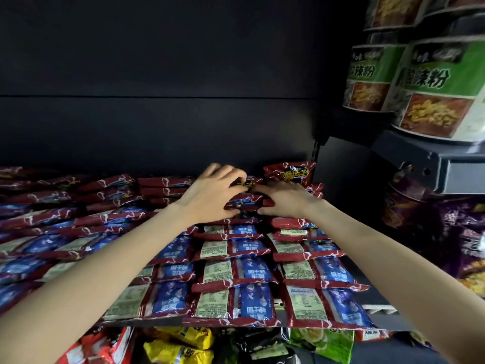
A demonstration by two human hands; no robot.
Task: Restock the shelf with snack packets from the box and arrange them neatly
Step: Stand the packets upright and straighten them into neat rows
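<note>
Red and blue snack packets [233, 303] lie in overlapping rows across the dark shelf [378, 317]. Both hands reach to the back of the middle row. My left hand [210, 193] curls its fingers over the top of a small stack of packets [245, 199] and its thumb presses the stack's near side. My right hand [284, 197] grips the same stack from the right, fingers on top and thumb below. One packet [290, 172] stands upright behind my right hand against the back wall. The box is out of view.
Green instant noodle tubs [430, 88] stand on a higher shelf [446, 166] at the right. Purple packets [462, 232] hang below them. Yellow, red and green packets [183, 345] fill the shelf beneath. A dark back panel [157, 74] closes the shelf behind.
</note>
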